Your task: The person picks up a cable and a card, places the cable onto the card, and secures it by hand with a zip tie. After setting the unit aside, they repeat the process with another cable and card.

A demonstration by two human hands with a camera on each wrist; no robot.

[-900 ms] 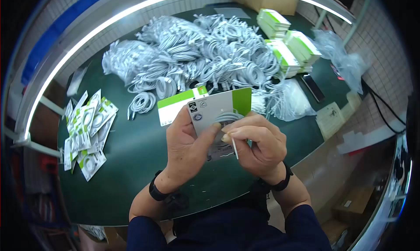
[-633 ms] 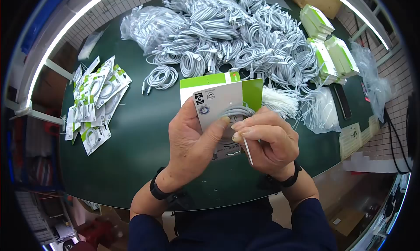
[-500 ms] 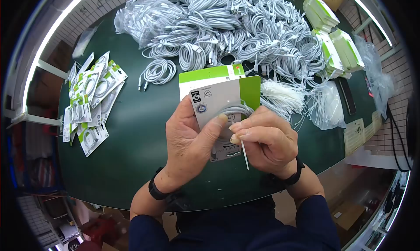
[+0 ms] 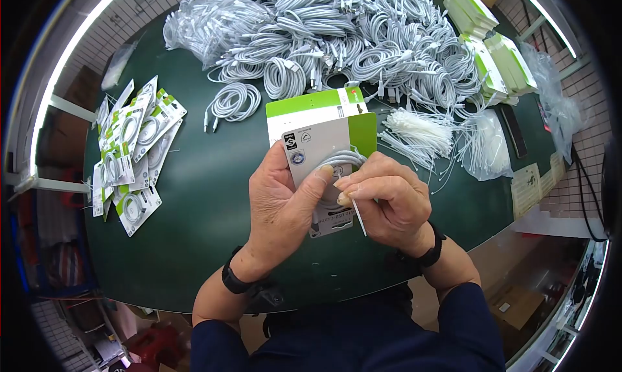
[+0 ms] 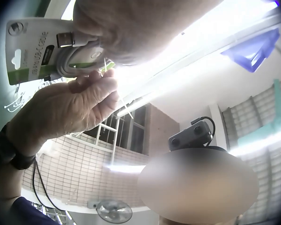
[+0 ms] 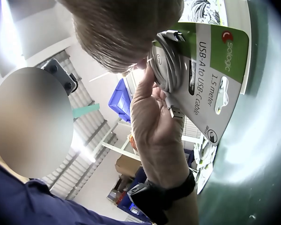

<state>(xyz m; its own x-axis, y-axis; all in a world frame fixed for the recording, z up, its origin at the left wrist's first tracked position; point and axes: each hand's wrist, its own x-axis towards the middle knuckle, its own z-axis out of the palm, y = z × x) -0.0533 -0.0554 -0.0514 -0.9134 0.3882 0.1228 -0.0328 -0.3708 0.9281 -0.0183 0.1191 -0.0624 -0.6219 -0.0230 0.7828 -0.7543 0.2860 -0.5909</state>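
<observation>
Held in the left hand [image 4: 280, 203] is a white and green packaging card [image 4: 322, 139], tilted, with a coiled grey USB cable [image 4: 343, 159] on it. The left thumb presses the coil to the card. In the right wrist view the card [image 6: 229, 56] reads "USB-A to USB-C cable", and the metal USB plug [image 6: 175, 112] hangs beside the left fingers. Thumb and fingers of the right hand [image 4: 392, 203] pinch a thin white cable tie [image 4: 360, 220] at the coil's right side; its tail points down. More white and green cards [image 4: 304, 109] show behind the held one.
A large heap of coiled grey cables [image 4: 317, 28] covers the back of the green table [image 4: 194, 255]. Cards with cables fitted [image 4: 133, 148] lie piled at left. Loose white cable ties [image 4: 421, 132], card stacks [image 4: 508, 64] and a phone [image 4: 513, 131] are at right.
The head view has tilted down and shifted, so the table things appear moved. Both hands keep their hold on card and cable tie; the right fingers have shifted only slightly.
</observation>
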